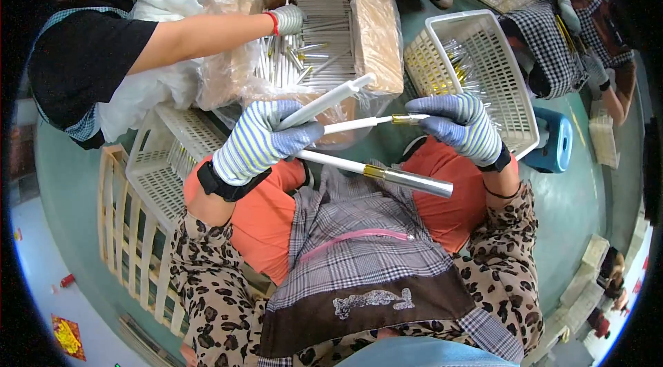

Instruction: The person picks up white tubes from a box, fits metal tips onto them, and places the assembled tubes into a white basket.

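My left hand, in a striped glove, is closed around several slim white tubes. One white tube slants up to the right and narrows at its tip. The lowest is a white rod with a gold collar and a wide silver sleeve, pointing right over my lap. Between them a white rod reaches across to my right hand, also gloved. That hand pinches a small gold-collared piece at the rod's thin end. Fingers hide the piece's far end; whether it is joined to the rod, I cannot tell.
Ahead stands a plastic-lined cardboard box full of white tubes, with a co-worker's gloved hand in it. A white crate holds gold-tipped pieces at right, beside a blue stool. Another crate and a wooden rack stand left.
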A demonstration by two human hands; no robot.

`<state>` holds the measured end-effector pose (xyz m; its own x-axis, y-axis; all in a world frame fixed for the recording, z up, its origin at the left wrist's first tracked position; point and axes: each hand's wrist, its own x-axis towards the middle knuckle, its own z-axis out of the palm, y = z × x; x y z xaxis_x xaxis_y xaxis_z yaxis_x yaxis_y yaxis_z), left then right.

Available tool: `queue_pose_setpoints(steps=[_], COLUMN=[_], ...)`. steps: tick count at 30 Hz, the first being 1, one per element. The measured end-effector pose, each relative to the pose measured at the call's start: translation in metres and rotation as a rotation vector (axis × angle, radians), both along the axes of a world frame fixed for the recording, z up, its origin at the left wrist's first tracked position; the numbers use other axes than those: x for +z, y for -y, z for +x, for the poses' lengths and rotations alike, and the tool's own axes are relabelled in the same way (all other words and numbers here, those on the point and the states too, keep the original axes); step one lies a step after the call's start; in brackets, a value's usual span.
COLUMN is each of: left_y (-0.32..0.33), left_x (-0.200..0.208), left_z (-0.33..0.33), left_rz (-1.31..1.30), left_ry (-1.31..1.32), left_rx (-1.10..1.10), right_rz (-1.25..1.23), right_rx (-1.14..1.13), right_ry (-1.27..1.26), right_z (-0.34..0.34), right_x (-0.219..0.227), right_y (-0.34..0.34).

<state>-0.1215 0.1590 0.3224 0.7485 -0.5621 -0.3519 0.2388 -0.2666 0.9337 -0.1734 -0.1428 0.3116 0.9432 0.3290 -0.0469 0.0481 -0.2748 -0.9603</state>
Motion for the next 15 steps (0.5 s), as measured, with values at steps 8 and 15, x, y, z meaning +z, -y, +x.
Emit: queue_pose_setpoints(steps=[8, 15], left_y=[0.0, 0.007], left_x=[-0.016, -0.014], left_z=[-0.007, -0.013], left_rz=[0.011, 0.057], left_ry=[-0.014, -0.044], left_rx=[-0.093, -0.114], right_rz=[-0.156, -0.22], right_rx=[0.244, 0.265], right_ry=[0.175, 0.344], right_z=[0.004, -0.004], right_x=[-0.012, -0.011], right_y=[0.006, -0.002])
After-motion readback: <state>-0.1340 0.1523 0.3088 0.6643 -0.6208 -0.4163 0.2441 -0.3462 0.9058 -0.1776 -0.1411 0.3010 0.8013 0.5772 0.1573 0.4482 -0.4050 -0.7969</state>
